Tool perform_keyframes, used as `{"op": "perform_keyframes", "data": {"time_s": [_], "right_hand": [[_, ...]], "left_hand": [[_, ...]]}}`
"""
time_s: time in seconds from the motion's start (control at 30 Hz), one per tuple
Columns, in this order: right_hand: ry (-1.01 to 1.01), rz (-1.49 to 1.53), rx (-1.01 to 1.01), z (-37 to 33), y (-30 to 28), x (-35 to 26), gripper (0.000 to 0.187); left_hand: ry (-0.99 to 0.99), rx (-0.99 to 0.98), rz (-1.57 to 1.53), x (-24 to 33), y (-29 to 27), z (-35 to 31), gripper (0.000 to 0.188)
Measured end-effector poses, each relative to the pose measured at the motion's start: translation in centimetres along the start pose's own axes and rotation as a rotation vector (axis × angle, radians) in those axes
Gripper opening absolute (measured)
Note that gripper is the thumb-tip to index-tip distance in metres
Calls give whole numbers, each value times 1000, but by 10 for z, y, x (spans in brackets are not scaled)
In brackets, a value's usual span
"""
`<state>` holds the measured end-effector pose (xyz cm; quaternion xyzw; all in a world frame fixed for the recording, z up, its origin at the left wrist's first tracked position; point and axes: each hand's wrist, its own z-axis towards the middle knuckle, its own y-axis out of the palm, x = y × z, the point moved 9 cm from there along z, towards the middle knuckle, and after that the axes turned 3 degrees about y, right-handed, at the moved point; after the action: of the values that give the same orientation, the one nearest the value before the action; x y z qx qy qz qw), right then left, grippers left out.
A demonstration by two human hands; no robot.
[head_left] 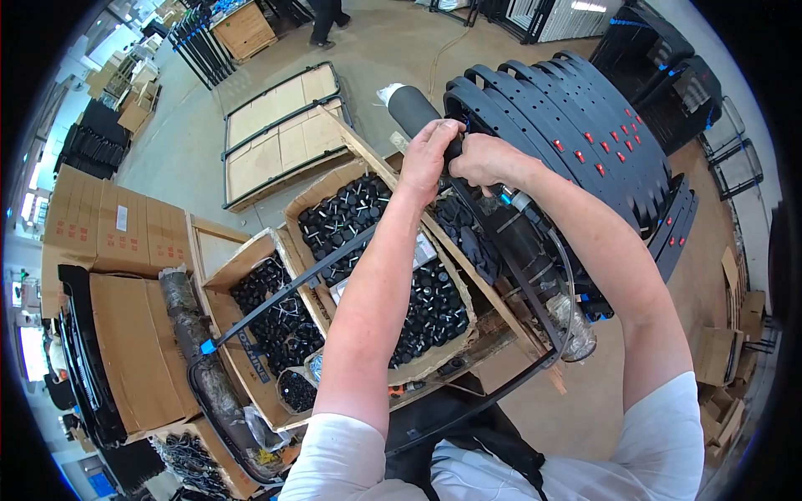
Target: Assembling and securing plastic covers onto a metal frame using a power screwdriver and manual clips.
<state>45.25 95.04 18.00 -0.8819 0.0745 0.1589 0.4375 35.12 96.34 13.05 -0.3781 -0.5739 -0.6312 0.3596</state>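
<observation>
A black foam roller (413, 108), with white plastic at its far end, slants up and away from my hands. My left hand (428, 159) is closed around its near end, thumb on top. Right beside it, my right hand (486, 160) is curled into a fist against the same spot; whatever its fingers grip is hidden. Below both hands runs a bent black tube frame (520, 302), which reaches left to a blue-marked end. A power driver (525, 204) with a cable hangs just under my right wrist.
Cardboard boxes of black-headed bolts (430, 313) and knobs (342, 213) stand below my left arm. Stacked curved black panels (568, 125) with red parts rise at the right. A framed flat board (284, 125) lies beyond. Cartons (117, 225) are piled left. A person's legs (326, 21) show far off.
</observation>
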Motion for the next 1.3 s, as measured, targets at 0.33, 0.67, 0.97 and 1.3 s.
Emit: {"op": "perform_keyframes", "data": {"time_s": [0.33, 0.67, 0.97, 1.3], "right_hand": [[-58, 223, 4, 21, 3, 13, 23], [-268, 120, 260, -31, -26, -37, 28], [-382, -59, -97, -90, 135, -257, 25], [-361, -149, -81, -98, 199, -323, 30]], "left_hand": [[-2, -19, -156, -4, 11, 2, 23], [179, 55, 75, 65, 13, -22, 24], [141, 324, 109, 162, -195, -202, 26], [159, 315, 74, 174, -269, -258, 24]]}}
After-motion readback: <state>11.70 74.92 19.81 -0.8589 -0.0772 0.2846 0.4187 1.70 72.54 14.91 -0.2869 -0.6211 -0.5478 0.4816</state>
